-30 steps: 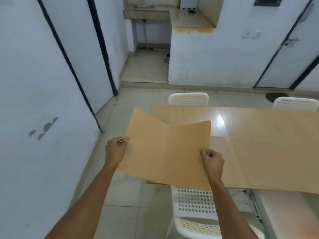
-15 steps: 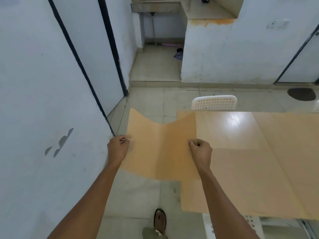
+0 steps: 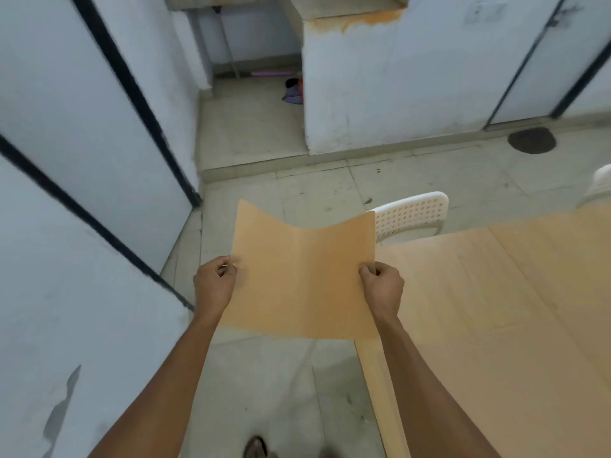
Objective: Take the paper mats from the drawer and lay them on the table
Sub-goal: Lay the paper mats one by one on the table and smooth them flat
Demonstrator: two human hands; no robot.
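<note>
1. Paper mat (image 3: 302,282), plain tan with no print or writing readable on it, is held in the air over the floor at the table's (image 3: 496,325) left edge, sagging along its middle.
2. Left hand (image 3: 214,285) pinches its 9 o'clock edge, fingers curled shut on it; right hand (image 3: 383,287) grips the 3 o'clock edge likewise.
3. Compared with half a second ago, the mat sits further left, its right edge barely over the tabletop.
4. White chair (image 3: 411,216) at 1 o'clock is partly hidden behind mat and table; a foot (image 3: 254,448) at 6 o'clock is cut off and blurred.
</note>
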